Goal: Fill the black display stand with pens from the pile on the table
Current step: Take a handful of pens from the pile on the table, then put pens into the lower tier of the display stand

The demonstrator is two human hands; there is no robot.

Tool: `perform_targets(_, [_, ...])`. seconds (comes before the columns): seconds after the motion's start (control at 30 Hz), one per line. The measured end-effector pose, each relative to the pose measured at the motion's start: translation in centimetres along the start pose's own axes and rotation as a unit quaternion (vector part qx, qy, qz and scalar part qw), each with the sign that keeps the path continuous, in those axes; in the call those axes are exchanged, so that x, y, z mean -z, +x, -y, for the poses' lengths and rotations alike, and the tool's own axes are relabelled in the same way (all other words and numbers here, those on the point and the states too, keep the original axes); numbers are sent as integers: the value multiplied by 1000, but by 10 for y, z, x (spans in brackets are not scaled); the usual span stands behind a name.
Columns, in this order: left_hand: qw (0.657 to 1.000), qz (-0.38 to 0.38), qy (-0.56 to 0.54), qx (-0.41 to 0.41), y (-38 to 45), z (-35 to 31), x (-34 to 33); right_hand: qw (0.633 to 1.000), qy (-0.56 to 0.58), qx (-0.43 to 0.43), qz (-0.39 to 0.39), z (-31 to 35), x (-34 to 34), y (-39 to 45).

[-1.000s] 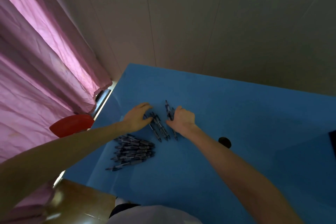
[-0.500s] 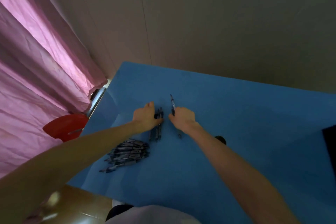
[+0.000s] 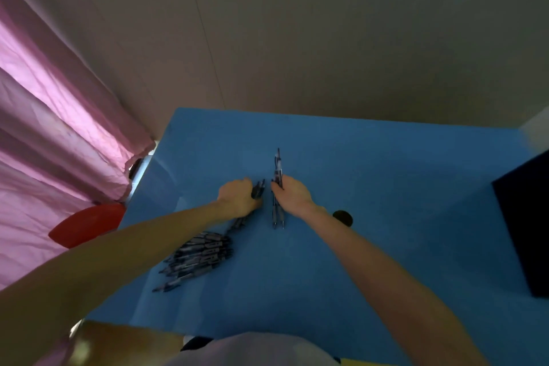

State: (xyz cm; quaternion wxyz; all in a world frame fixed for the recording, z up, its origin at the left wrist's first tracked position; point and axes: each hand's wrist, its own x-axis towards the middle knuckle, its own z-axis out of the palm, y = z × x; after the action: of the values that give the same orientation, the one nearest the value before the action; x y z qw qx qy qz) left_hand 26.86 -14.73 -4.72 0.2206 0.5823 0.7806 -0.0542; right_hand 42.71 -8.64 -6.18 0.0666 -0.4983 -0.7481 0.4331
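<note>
A pile of dark pens [image 3: 197, 254] lies on the blue table [image 3: 371, 187], left of centre and under my left forearm. My left hand [image 3: 237, 197] grips a small bundle of pens [image 3: 258, 189], whose ends stick out past the fingers. My right hand [image 3: 292, 194] grips another bundle of pens [image 3: 277, 218], held roughly upright with tips above and below the fist. The two hands are close together, a little apart. A black display stand [image 3: 525, 226] shows partly at the right edge of the table.
A small black round object [image 3: 343, 218] sits on the table beside my right wrist. A red chair seat [image 3: 87, 224] stands left of the table, beside a pink curtain [image 3: 53, 128]. A plain wall closes the table's far side.
Both hands have closed round pens and lifted them off the table, the right bundle now standing more upright. The view has swung right, showing more of the black stand.
</note>
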Motion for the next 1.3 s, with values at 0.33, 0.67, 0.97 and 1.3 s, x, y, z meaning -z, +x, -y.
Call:
perform_targets(0.33, [996,22,17,-81,1,-6,9,994,99,-37,-39,-26,15,-40])
perform_targets(0.67, [968,32,-233,-93,-26,-59,83,938,287,-93,-171,-12,67,-77])
perform_targets(0.97, [910,39,-388,-137,-111,-132,125,872,329,-26,-363,15,133,-177])
perform_targets(1.3, [898,46,-394,-192,-194,-233,109,801,295,-56,-518,-41,196,-338])
